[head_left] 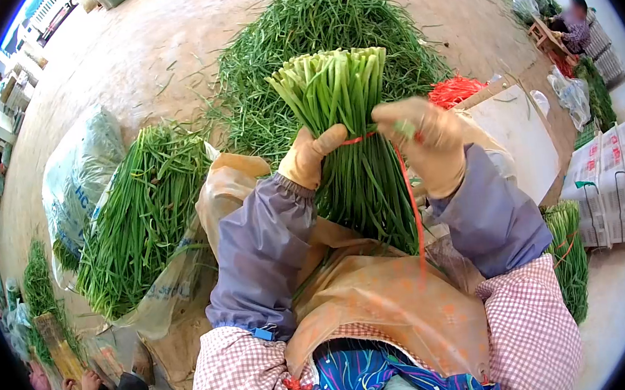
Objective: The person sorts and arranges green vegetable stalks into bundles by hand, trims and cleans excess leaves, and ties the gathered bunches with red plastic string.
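Observation:
An upright bundle of green chives [344,92], its pale cut ends level at the top, is in front of my body. My left hand [309,157], in a tan glove, is closed around its left side, thumb across the front. A red tie strip [411,209] runs around the middle of the bundle, with a tail hanging down on the right. My right hand [431,144], gloved and slightly blurred, is closed on the strip at the bundle's right side; a bit of green shows at its fingertips. The bundle's lower leaves reach my tan plastic apron [379,282].
A large heap of loose chives [326,8] lies ahead on the floor. More chives [143,217] lie on plastic at left, beside a stuffed bag [80,171]. Red strips [456,90] and a white board [512,137] are at right. Other people work at lower left and upper right.

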A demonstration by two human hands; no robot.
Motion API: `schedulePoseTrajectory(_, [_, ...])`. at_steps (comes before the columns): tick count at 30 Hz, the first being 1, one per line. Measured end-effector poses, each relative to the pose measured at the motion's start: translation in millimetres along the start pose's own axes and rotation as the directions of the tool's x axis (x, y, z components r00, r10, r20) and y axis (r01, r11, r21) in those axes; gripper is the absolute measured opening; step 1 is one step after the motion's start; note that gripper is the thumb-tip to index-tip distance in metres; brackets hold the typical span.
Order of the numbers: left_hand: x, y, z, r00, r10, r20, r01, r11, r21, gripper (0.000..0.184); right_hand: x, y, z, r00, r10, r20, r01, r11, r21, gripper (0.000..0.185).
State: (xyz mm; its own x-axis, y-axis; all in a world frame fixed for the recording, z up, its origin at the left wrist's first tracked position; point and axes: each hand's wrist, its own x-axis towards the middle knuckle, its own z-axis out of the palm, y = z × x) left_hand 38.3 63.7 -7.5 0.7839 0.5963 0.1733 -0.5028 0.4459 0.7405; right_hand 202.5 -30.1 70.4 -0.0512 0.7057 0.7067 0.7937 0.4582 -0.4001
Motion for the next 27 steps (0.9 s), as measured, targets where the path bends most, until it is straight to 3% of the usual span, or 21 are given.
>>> schedulePoseTrajectory(1, [0.8,2.4,2.3,1.0,0.007,0.009,-0.007,0.999,0.048,0.067,2.7,-0.8,-0.5,0.976,0.212,-0.057,-0.206,0.974,0.093,0.018])
schedulePoseTrajectory(2, [1.5,5.9,7.2,1.0,0.012,0.021,-0.014,0.995,0.095,0.067,9.1,3.6,-1.9,0.885,0.465,0.022,-0.444,0.829,0.341,0.012])
schedulePoseTrajectory(3, [2.5,7.1,10.3,0.999,0.019,0.034,-0.024,0.99,0.14,0.068,16.2,10.3,-3.6,0.738,0.656,0.158,-0.622,0.569,0.537,0.009])
schedulePoseTrajectory(4, [6.3,1.7,2.3,0.999,-0.005,0.048,-0.003,0.988,0.153,0.064,18.2,15.9,-6.1,0.719,0.666,0.199,-0.619,0.482,0.62,0.012])
schedulePoseTrajectory(7, [4.5,2.2,5.5,0.998,-0.038,-0.058,0.045,0.991,0.126,0.062,22.9,17.3,-6.4,0.74,0.646,0.186,-0.623,0.556,0.549,0.014])
schedulePoseTrajectory(12, [5.4,-0.4,3.6,0.994,-0.05,-0.092,0.061,0.991,0.119,0.065,9.2,18.7,2.9,0.83,0.545,0.117,-0.535,0.718,0.446,0.019])
schedulePoseTrajectory(15, [7.3,-4.9,1.8,0.992,-0.048,-0.115,0.062,0.991,0.121,0.065,6.7,5.1,3.5,0.762,0.639,0.109,-0.609,0.647,0.459,0.02])
schedulePoseTrajectory(19, [5.9,-5.3,5.3,0.987,-0.059,-0.152,0.085,0.981,0.173,0.064,1.7,14.4,10.2,0.763,0.638,0.106,-0.58,0.602,0.548,0.016])
schedulePoseTrajectory(23, [7.8,-8.4,4.8,0.995,-0.046,-0.093,0.06,0.986,0.154,0.062,11.3,21.4,0.1,0.762,0.644,0.063,-0.568,0.62,0.541,0.01])
schedulePoseTrajectory(25, [10.0,-9.7,0.7,0.995,-0.056,-0.087,0.072,0.977,0.2,0.062,30.1,16.0,-29.9,0.718,0.694,0.059,-0.603,0.577,0.552,0.01])
schedulePoseTrajectory(26, [8.4,-8.8,1.7,0.986,-0.075,-0.147,0.105,0.971,0.213,0.062,33.9,41.1,-43.2,0.86,0.488,-0.148,-0.341,0.766,0.545,0.015])
schedulePoseTrajectory(27, [6.0,-7.0,4.2,0.974,-0.094,-0.206,0.141,0.964,0.224,0.062,45.7,58.5,-61.6,0.769,0.542,-0.338,-0.208,0.712,0.67,0.018])
